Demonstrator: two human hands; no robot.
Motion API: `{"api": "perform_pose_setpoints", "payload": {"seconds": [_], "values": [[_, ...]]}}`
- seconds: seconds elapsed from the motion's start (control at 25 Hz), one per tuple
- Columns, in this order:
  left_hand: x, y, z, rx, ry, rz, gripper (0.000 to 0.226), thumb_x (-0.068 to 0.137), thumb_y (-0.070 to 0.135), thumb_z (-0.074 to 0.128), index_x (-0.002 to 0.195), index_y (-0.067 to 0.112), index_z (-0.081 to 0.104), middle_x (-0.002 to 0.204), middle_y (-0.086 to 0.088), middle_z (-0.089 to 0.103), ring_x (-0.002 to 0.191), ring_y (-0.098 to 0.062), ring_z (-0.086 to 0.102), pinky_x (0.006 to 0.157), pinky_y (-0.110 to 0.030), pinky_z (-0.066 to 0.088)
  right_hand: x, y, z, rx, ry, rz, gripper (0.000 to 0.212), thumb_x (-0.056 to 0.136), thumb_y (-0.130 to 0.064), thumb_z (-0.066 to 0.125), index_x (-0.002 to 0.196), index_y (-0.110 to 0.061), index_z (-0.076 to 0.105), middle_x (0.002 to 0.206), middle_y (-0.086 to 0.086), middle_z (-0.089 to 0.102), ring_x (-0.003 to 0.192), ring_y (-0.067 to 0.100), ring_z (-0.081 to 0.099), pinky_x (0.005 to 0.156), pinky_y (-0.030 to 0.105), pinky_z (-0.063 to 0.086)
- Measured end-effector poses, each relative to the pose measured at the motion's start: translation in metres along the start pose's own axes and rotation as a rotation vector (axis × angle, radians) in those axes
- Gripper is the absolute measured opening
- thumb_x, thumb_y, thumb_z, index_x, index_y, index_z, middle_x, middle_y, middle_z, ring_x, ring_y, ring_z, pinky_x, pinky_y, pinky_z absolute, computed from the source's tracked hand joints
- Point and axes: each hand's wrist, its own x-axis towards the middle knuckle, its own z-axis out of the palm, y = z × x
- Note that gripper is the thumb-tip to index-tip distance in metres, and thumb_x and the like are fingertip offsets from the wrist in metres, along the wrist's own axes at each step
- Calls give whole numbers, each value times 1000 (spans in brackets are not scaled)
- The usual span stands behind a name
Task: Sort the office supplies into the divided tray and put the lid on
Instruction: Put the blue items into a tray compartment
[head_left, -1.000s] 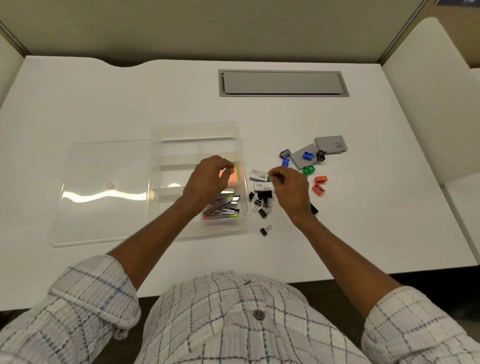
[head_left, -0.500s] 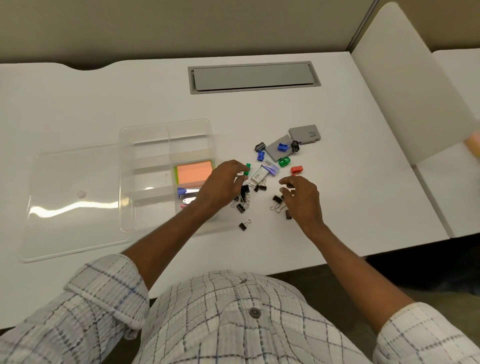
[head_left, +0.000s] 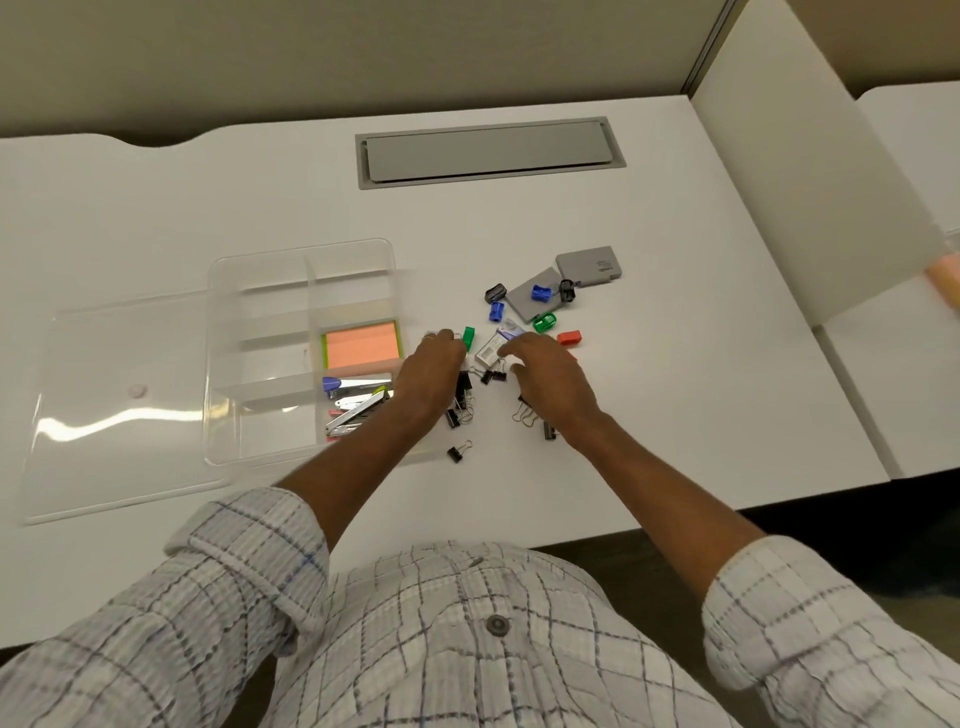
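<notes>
A clear divided tray (head_left: 260, 358) sits left of centre and holds orange sticky notes (head_left: 361, 347) and staplers (head_left: 358, 405) in its right compartments. Its clear lid (head_left: 119, 410) lies flat under the tray's left side. My left hand (head_left: 428, 376) reaches past the tray's right edge, fingers curled down beside a green sharpener (head_left: 468, 338); what they hold is hidden. My right hand (head_left: 550, 387) hovers with relaxed, spread fingers over black binder clips (head_left: 460, 451), its fingertips at a small white staple box (head_left: 488, 353).
Further right lie two grey boxes (head_left: 589, 266), blue sharpeners (head_left: 540, 293), a green one (head_left: 544, 323), a red one (head_left: 570, 339) and a black one (head_left: 495, 293). A grey cable hatch (head_left: 488, 150) is set into the desk behind. A white partition (head_left: 810, 197) stands at right.
My left hand came out of the tray's sticky-note compartment and moved right to the green sharpener. My right hand opened and spread over the clips. The camera view shifted right.
</notes>
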Motion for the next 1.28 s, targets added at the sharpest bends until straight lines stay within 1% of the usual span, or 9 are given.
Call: {"api": "perform_pose_setpoints", "payload": {"seconds": [0.16,0.24,0.4,0.56,0.72,0.96,1.08,1.16,1.28], "values": [[1,1,5,-22,13,-15,36,85,-13,58,117,4,59,115,-15,57,111,-31,54,80,-41,52,32,-4,7,-232,-128,-192,58,81,6,70,132,-19,58,132,3,62,118,23,56,88,37,53],[1,1,6,-31,26,-24,35,86,-11,59,117,5,57,115,-15,59,114,-30,53,79,-39,49,40,0,9,-309,-141,-247,53,82,1,72,129,-20,59,126,2,65,112,23,57,85,39,54],[3,0,3,-93,78,-30,36,85,12,68,119,7,55,115,-11,60,112,-29,54,75,-35,48,45,12,8,-343,-72,-311,42,88,-15,71,127,-22,57,119,2,69,109,22,57,84,41,54],[17,-7,-13,-123,163,-19,43,84,9,64,126,7,57,121,-11,55,112,-28,53,75,-36,52,36,25,-2,-175,-20,-203,45,91,-23,67,134,-21,52,124,5,66,110,24,59,88,38,51],[36,-13,-19,-15,37,-52,31,85,0,57,115,4,63,116,-14,55,105,-32,57,83,-48,55,25,33,-17,35,-9,-122,47,94,-28,66,136,-19,49,128,5,63,115,23,60,91,35,53],[45,-12,-9,120,-55,-17,29,84,-4,59,110,8,61,108,-12,60,99,-32,61,74,-42,52,13,43,-24,204,60,-88,42,94,-29,65,132,-18,50,123,4,64,107,18,62,88,32,56],[50,-15,-13,-88,-45,-99,31,86,2,60,116,9,62,111,-10,64,100,-33,64,79,-41,55,15,43,-24,320,39,-13,37,94,-30,64,128,-20,53,118,1,67,101,15,65,85,29,56],[50,-16,-20,-401,-8,-197,38,88,8,65,125,10,57,110,-8,67,95,-26,67,78,-33,53,20,39,-24,464,24,104,33,94,-32,63,124,-19,56,112,0,70,95,13,68,82,27,56],[46,-17,-34,-887,-11,-288,41,88,20,74,123,11,55,103,-6,70,84,-15,68,74,-27,54,28,33,-24,785,-37,309,28,93,-33,66,116,-17,61,107,5,73,85,14,72,78,27,59]]}}
